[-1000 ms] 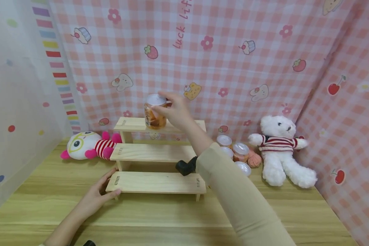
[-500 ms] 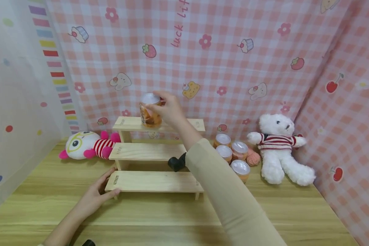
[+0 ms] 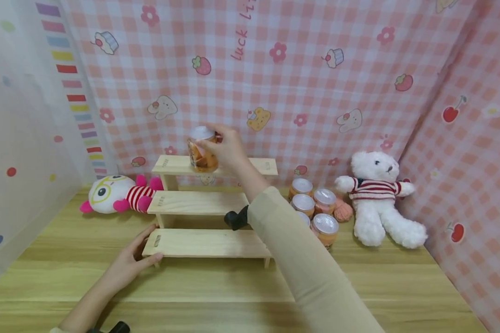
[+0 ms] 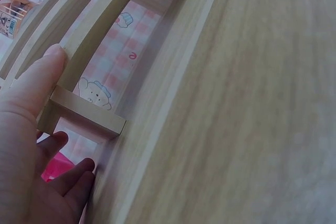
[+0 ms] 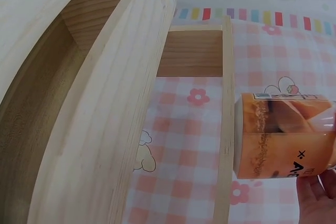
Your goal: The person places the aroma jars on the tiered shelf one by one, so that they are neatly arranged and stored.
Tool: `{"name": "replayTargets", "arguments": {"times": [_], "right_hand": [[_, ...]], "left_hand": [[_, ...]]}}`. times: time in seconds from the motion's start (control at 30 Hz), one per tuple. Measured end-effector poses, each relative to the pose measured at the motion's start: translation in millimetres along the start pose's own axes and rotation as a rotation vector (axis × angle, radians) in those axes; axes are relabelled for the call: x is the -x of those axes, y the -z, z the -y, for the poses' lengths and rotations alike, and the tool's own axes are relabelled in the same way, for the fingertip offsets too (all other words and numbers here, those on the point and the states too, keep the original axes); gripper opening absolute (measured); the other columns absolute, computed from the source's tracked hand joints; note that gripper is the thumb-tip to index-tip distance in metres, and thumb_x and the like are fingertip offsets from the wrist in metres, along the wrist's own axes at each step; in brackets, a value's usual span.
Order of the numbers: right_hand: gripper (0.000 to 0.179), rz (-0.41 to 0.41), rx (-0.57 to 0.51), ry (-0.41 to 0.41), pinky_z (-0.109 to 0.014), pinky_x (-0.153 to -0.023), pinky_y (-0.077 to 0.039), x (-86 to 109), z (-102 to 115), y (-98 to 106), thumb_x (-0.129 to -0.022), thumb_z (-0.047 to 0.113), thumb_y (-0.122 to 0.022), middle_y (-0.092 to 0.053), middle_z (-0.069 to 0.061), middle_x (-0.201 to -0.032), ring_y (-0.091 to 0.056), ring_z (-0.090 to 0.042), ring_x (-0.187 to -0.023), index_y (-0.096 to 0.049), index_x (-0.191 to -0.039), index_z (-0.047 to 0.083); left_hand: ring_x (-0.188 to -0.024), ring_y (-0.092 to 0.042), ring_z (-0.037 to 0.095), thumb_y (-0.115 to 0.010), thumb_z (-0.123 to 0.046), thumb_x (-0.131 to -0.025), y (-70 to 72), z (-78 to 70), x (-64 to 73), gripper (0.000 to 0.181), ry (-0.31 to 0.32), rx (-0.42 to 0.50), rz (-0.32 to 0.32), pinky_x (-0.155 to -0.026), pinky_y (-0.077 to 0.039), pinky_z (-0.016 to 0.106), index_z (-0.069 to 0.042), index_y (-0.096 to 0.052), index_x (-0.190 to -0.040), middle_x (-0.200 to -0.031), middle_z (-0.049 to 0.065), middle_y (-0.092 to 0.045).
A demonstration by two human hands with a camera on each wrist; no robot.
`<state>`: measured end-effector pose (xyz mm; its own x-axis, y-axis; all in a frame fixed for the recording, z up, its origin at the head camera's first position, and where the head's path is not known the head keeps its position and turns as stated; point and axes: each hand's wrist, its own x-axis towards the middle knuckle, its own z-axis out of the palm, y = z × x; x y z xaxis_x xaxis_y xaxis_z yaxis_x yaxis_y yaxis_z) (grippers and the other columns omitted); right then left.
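Observation:
A clear jar (image 3: 205,155) with orange contents, a printed label and a pale lid stands upright at the top step of a three-step wooden shelf (image 3: 208,243). Its base is right at that board in the right wrist view. My right hand (image 3: 228,147) holds the jar near its lid, thumb in front and fingers behind. My left hand (image 3: 127,261) grips the left end of the lowest step. The thumb (image 4: 44,74) lies against the board's front edge, and the other fingers (image 4: 71,182) are spread around the short leg.
Several similar lidded jars (image 3: 326,226) stand on the wooden table (image 3: 216,296) right of the shelf, with a ball of pink yarn (image 3: 342,210) beside them. A white teddy bear (image 3: 375,199) sits farther right. A pink-and-white plush toy (image 3: 116,195) lies at the left.
My right hand has moved slightly left along the top step with the jar. More of the jars at the right now show past the sleeve. The left hand has stayed on the shelf.

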<state>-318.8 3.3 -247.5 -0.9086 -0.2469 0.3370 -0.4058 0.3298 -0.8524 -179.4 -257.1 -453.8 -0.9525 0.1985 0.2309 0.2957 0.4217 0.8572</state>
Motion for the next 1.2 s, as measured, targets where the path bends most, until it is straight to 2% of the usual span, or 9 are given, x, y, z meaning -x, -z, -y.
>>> {"name": "replayTargets", "arguments": {"times": [0.27,0.4,0.57,0.87,1.03,1.2], "right_hand": [[0.057,-0.008,-0.021,-0.001,-0.026,-0.092,-0.044,1.1,-4,0,-0.087,0.032,-0.070,-0.055,-0.001,-0.131,-0.052,-0.014,-0.114,-0.053,-0.138,0.014],[0.062,-0.025,-0.067,-0.015,-0.028,-0.095,-0.042,10.1,-6,6,-0.086,0.036,-0.070,-0.052,-0.001,-0.135,-0.048,-0.018,-0.120,-0.049,-0.141,0.017],[0.068,-0.051,-0.114,0.006,-0.028,-0.099,-0.039,27.7,-7,20,-0.084,0.040,-0.072,-0.050,0.001,-0.137,-0.045,-0.019,-0.125,-0.046,-0.143,0.018],[0.058,-0.107,-0.135,0.134,-0.027,-0.099,-0.039,64.1,-7,46,-0.085,0.022,-0.075,-0.052,-0.003,-0.138,-0.048,-0.015,-0.123,-0.053,-0.138,0.011],[0.058,-0.117,-0.157,0.180,-0.029,-0.099,-0.040,86.7,-10,58,-0.083,0.017,-0.076,-0.053,-0.002,-0.136,-0.048,-0.014,-0.122,-0.053,-0.136,0.009],[0.057,-0.119,-0.139,0.230,-0.030,-0.100,-0.039,110.2,-17,68,-0.083,0.012,-0.075,-0.053,-0.008,-0.136,-0.048,-0.015,-0.122,-0.053,-0.135,0.005]], "left_hand": [[-0.113,-0.043,-0.006,-0.071,-0.015,-0.089,-1.0,-3.2,1.1,0.076,-0.008,0.006,-0.003,-0.087,-0.037,0.010,-0.006,-0.028,-0.151,-0.141,0.028,-0.040],[-0.112,-0.045,-0.005,-0.071,-0.016,-0.088,-1.9,-5.2,2.5,0.076,0.002,0.003,-0.005,-0.087,-0.038,0.011,-0.008,-0.028,-0.151,-0.140,0.028,-0.042],[-0.113,-0.042,-0.007,-0.071,-0.017,-0.089,-1.7,-3.4,1.6,0.077,0.006,-0.004,-0.003,-0.088,-0.036,0.010,-0.006,-0.027,-0.151,-0.144,0.026,-0.038],[-0.112,-0.042,-0.010,-0.070,-0.016,-0.089,-0.8,0.4,-0.4,0.076,-0.005,-0.001,-0.004,-0.088,-0.037,0.010,-0.004,-0.027,-0.150,-0.144,0.026,-0.038],[-0.113,-0.040,-0.011,-0.070,-0.016,-0.089,-0.3,0.0,-0.7,0.076,-0.008,0.003,-0.003,-0.088,-0.036,0.009,-0.003,-0.027,-0.150,-0.146,0.025,-0.035],[-0.115,-0.039,-0.009,-0.070,-0.015,-0.089,-0.3,-0.5,-0.6,0.077,-0.015,0.011,0.003,-0.089,-0.035,0.009,-0.003,-0.026,-0.150,-0.148,0.023,-0.033]]}}
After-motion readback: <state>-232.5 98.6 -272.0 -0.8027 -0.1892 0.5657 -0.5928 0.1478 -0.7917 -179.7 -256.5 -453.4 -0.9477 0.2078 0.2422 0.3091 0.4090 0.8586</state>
